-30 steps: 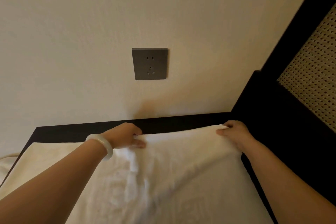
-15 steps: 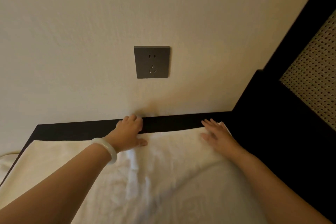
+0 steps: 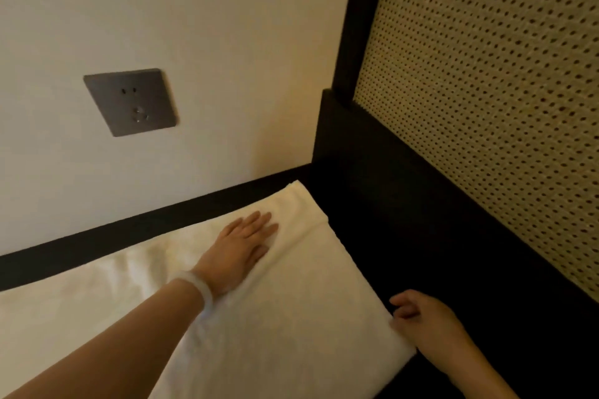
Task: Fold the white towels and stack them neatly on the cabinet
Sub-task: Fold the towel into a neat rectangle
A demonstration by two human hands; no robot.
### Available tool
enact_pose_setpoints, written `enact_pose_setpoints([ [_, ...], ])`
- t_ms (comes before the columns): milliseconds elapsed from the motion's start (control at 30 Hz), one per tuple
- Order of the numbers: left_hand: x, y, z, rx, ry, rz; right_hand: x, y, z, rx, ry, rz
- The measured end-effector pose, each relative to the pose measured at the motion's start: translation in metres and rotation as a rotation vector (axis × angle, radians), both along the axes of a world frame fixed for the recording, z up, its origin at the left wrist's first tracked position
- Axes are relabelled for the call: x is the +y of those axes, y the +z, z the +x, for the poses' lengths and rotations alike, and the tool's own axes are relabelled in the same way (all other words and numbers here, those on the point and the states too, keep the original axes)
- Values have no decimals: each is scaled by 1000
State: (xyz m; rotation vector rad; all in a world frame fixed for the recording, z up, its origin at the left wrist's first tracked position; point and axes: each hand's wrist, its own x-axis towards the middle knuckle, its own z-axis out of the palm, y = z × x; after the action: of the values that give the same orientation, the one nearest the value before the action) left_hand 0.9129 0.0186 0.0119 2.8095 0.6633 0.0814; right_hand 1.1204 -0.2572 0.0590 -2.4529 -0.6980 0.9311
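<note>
A white towel (image 3: 291,317) lies spread on the dark cabinet top (image 3: 366,236), its far edge near the wall and its right edge folded over. My left hand (image 3: 243,243), with a pale bangle on the wrist, presses flat on the towel near its far right corner, fingers straight. My right hand (image 3: 421,317) sits at the towel's right edge on the dark surface, fingers loosely curled and touching the edge; whether it pinches the cloth is unclear.
A grey wall socket (image 3: 129,102) is set in the cream wall behind the cabinet. A dark-framed woven cane panel (image 3: 486,107) rises on the right, close to the towel's right edge.
Both hands let go of the far towel edge. The left hand slid right and now presses flat; the right hand drew back to the towel's right side. The view swung right.
</note>
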Motion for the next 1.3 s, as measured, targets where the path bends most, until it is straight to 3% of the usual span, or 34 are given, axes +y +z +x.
enact_pose_setpoints([
  [200, -4, 1, -2, 27, 14, 27, -12, -4, -14, -16, -9, -31],
  [400, -1, -5, -4, -6, 24, 20, -12, -4, -32, -293, 16, 109],
  [700, 4, -14, -4, -33, 31, 23, -19, -10, -49, -424, 62, -62],
  [867, 5, -16, -4, -41, 26, 20, -21, -7, -53, -407, -13, -112],
  [933, 4, -16, -5, -43, 28, 15, -23, -8, -50, -366, -18, -102],
  [1200, 2, -9, -5, -42, 18, -6, -44, 0, -4, 150, -250, 161],
  [1300, 2, -9, -3, -29, 0, 33, -58, 3, 11, 236, -321, 136],
])
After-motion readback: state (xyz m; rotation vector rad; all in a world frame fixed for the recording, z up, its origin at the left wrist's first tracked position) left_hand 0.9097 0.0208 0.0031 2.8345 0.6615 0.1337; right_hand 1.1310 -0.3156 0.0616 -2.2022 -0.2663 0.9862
